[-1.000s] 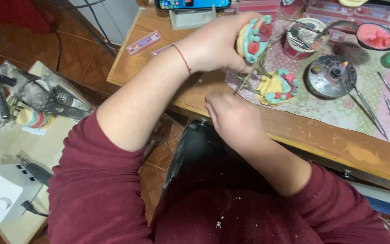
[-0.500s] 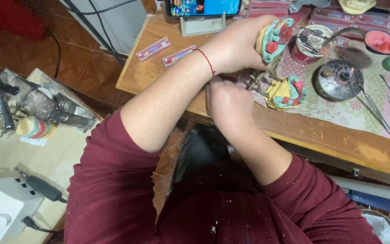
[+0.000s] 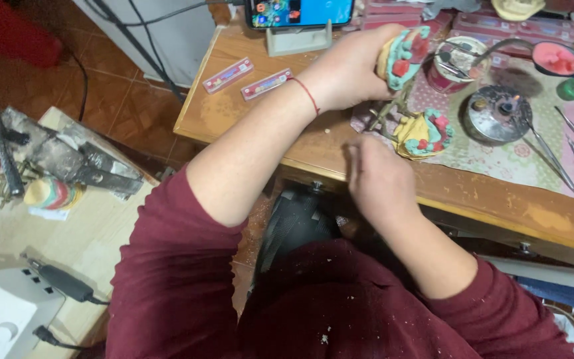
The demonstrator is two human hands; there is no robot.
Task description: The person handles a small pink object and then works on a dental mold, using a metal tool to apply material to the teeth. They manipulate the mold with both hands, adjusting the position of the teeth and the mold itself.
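- Left hand [image 3: 350,73]: grip kept wrapped around teal-and-cream wax model [image 3: 403,56], held above counter [image 3: 300,143], barely shifted since a second ago.
- Right hand [image 3: 380,179]: pulled back to counter edge, motion-blurred; grip cannot be told.
- Second wax model [image 3: 423,133]: left resting on counter.

Cluttered wooden tabletop [image 3: 313,156] beside a tiled floor [image 3: 127,113].
Stood at the far edge: a phone [image 3: 300,12] on a grey stand [image 3: 298,41], two small flat cases [image 3: 247,76] near it. Rested to the right: a round metal burner [image 3: 496,114], a pink-filled bowl [image 3: 558,58], thin metal tools [image 3: 569,156] on a patterned mat [image 3: 519,159]. Lay lower left: a white device [image 3: 4,316] with a black cable [image 3: 61,282].
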